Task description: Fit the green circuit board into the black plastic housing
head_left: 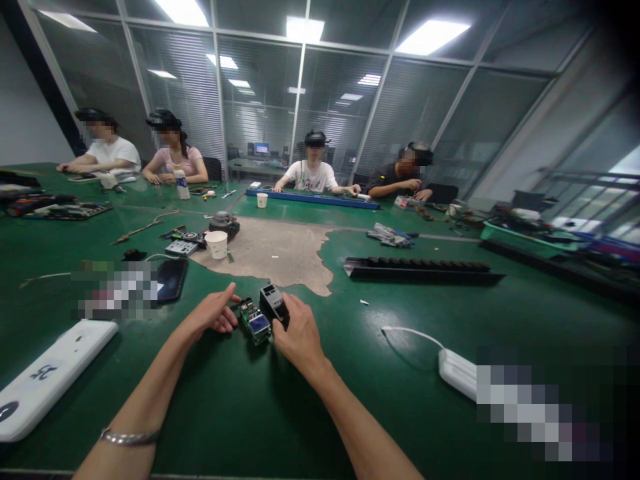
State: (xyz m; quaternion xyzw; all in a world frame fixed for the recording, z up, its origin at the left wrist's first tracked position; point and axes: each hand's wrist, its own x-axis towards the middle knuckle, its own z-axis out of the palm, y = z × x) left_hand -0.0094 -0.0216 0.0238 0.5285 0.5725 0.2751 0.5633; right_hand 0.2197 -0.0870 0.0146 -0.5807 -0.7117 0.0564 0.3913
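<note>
In the head view, a small green circuit board (255,323) with a blue-grey display lies in front of me on the green table. My right hand (301,335) grips a small black plastic casing (273,302) just right of the board, thumb and fingers on its near end. The casing has cut-outs and a grey face. My left hand (219,312) is beside the board's left edge, thumb raised apart from half-bent fingers, and nothing shows in it. Whether its fingertips touch the board I cannot tell.
A phone (173,279) and a white numbered case (57,373) lie left. Ahead are a paper cup (217,245) and loose parts on a bare tan patch (280,250). A black rail (425,270) and white power strip (457,373) are right. Several people sit across the table.
</note>
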